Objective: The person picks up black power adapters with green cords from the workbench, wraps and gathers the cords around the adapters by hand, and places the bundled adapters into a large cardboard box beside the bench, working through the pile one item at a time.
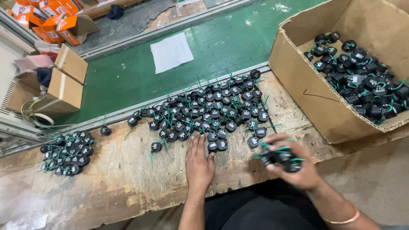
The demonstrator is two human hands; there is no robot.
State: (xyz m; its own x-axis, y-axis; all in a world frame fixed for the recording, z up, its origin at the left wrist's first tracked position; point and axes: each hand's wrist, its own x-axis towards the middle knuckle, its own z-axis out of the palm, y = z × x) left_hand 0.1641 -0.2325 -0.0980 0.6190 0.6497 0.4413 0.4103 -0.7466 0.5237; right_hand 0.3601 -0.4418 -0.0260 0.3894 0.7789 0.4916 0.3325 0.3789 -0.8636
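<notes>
Closest to me, the person's right hand [294,164] is curled shut around a small bunch of black coil parts [281,157] with green wire leads, thumb pressed over the top, the leads poking out between the fingers. The picture is a little blurred there, so I cannot count how many it holds. The left hand [199,164] lies flat and open on the worn wooden bench [106,187], fingers straight and together, gripping nothing; its fingertips [196,139] touch the near edge of the big spread of loose parts [204,113].

Just beyond those fingertips the spread fans out towards the green conveyor belt [128,76]. Well to the left of the flat hand sits a smaller, tidier cluster [68,153] of the same pieces.

To gather well here, I judge the flat hand should sweep only a few pieces at a time, with leads lying one way, so the wires do not tangle; the full hand looks near its limit.

Farther off, right of the closed hand, an open cardboard box [315,102] holds many more. A white sheet [171,52] lies on the belt, and orange cartons [51,19] stand beyond.
</notes>
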